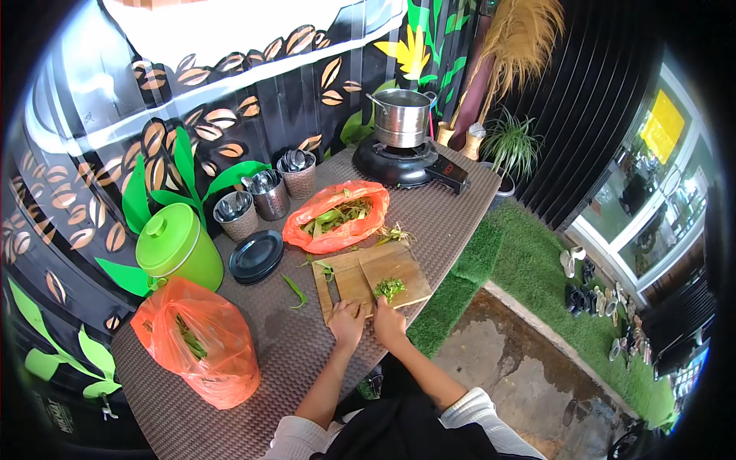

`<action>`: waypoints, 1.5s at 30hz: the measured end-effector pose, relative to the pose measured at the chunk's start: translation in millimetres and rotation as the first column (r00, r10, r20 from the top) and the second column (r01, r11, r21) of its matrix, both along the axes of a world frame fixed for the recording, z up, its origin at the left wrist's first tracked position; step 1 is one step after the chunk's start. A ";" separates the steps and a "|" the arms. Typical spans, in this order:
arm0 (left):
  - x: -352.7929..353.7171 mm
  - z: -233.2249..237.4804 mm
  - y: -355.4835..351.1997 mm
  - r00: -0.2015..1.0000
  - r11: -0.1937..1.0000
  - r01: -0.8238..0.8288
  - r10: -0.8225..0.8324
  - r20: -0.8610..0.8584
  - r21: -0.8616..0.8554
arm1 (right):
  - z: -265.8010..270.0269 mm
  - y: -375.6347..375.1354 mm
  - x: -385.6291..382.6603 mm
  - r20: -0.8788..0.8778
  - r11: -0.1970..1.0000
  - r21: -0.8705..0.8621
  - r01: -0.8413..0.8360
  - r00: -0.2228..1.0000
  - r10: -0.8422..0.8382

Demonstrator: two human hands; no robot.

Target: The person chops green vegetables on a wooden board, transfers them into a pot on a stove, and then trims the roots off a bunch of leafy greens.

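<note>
A wooden cutting board lies near the table's front edge. My right hand is closed around a knife, whose blade points away from me across the board. Just right of the blade sits a small pile of chopped green herbs. My left hand rests at the board's near edge, left of the knife, with its fingers curled down; whatever is under them is hidden. Loose green leaves are on the board's left part, and one long leaf lies on the table beside it.
Behind the board are an open orange bag of greens and root trimmings. A second orange bag, green lidded bucket, dark plates and cutlery cups stand left. A pot sits on a burner at the far end.
</note>
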State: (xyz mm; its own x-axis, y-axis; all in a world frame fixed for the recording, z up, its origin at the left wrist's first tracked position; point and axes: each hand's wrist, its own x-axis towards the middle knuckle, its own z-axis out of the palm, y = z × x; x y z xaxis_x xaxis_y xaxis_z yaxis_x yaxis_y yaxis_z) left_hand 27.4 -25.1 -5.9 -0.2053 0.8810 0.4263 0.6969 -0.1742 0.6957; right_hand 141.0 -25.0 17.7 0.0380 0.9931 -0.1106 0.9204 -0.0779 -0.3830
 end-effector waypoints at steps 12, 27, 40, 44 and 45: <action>-2.9 2.4 15.0 0.996 0.996 0.087 -0.087 -0.013 -0.036 | 11.6 -11.7 4.4 -0.033 0.995 -0.103 0.003 0.999 -0.006; -4.3 -2.8 15.8 0.990 0.993 0.114 -0.112 0.082 -0.021 | 24.5 -13.1 -8.7 -0.069 0.992 -0.113 0.060 0.995 -0.069; -4.5 -3.8 15.6 0.990 0.995 0.102 -0.099 0.103 -0.017 | 28.9 -9.3 -13.8 -0.110 0.988 -0.146 0.054 0.991 -0.070; -5.3 -6.8 16.6 0.992 0.994 0.110 -0.110 0.069 0.004 | 18.0 -4.3 -15.1 -0.106 0.987 -0.149 0.059 0.992 -0.075; -5.2 -5.2 16.0 0.991 0.993 0.114 -0.115 0.072 0.014 | 14.4 2.7 -12.4 -0.107 0.994 -0.105 0.035 0.993 -0.046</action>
State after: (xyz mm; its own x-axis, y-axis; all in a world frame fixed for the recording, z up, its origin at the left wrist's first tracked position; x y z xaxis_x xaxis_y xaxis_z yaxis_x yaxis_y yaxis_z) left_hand 22.2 -9.2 -11.1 -0.1341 0.8965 0.4223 0.6196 -0.2567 0.7417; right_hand 128.6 -22.3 32.1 0.0604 0.9742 -0.2172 0.8687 -0.1585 -0.4694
